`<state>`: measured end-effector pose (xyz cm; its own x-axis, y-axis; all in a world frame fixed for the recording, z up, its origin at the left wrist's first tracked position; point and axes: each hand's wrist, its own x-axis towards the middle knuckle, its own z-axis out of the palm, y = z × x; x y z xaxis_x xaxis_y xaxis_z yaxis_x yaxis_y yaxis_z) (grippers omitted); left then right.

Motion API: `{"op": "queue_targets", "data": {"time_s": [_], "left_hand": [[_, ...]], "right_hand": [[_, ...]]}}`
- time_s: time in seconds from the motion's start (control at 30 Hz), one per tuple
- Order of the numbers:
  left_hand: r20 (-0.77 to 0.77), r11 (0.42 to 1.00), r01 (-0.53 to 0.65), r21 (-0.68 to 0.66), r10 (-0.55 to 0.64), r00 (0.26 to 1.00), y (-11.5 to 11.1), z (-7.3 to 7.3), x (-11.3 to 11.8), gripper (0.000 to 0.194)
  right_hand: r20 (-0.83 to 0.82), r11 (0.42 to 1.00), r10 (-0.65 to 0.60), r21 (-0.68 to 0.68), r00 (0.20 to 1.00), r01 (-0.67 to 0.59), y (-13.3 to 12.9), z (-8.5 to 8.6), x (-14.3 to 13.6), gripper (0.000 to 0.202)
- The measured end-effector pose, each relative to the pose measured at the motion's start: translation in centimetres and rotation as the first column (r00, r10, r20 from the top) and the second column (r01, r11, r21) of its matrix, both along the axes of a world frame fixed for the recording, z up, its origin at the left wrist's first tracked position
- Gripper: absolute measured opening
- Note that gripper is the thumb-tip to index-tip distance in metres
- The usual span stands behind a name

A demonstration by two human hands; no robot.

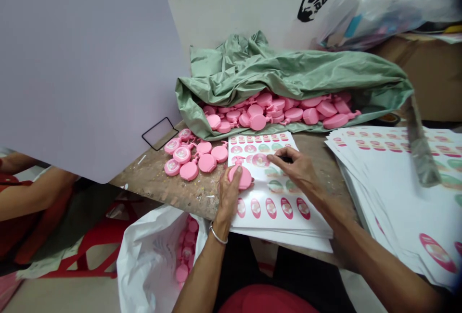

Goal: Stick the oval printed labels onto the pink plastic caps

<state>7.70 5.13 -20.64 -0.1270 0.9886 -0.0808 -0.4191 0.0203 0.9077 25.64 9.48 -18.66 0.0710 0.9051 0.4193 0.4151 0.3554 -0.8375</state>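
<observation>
My left hand (228, 189) is closed around a flat, round pink bottle (241, 177) with a small nozzle on top, its plain face up. The fingers of my right hand (294, 166) pinch the edge of an oval pink sticker (260, 160), close to that bottle. Something small and dark shows under the right fingers; I cannot make it out. Below both hands lies a sheet of printed stickers (252, 190), on top of a few more sheets. To the left, several pink bottles (189, 170) rest on the table, some bearing a round label and others plain.
A green sack (296, 70) full of pink bottles lies behind the sheets. A stack of sticker sheets (390, 197) stands on the right. Below the table's left edge hangs a white bag (144, 250) with bottles inside. A grey panel (83, 63) partly hides another person (32, 193).
</observation>
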Motion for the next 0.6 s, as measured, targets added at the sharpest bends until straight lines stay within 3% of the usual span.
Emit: {"op": "queue_targets", "data": {"time_s": [0.13,0.23,0.33,0.6], "left_hand": [[0.078,0.999,-0.022,0.030,0.020,0.997,-0.9,1.2,0.4,0.060],[0.138,0.999,0.016,0.044,-0.022,0.990,-1.5,2.1,0.6,0.064],[0.195,0.997,0.055,0.057,-0.065,0.979,-1.8,2.7,0.6,0.062],[0.222,0.997,0.010,0.076,-0.027,0.975,-2.3,3.1,0.7,0.056]], "right_hand": [[-0.071,0.993,0.118,-0.020,0.990,-0.120,-2.6,2.1,-1.5,0.031],[-0.061,0.984,0.178,0.022,0.982,-0.177,-4.0,2.5,-2.8,0.028],[-0.008,0.982,0.180,0.066,0.984,-0.180,-4.5,2.4,-3.3,0.024],[0.111,0.974,0.151,0.151,0.982,-0.167,-4.7,2.6,-3.3,0.021]]}}
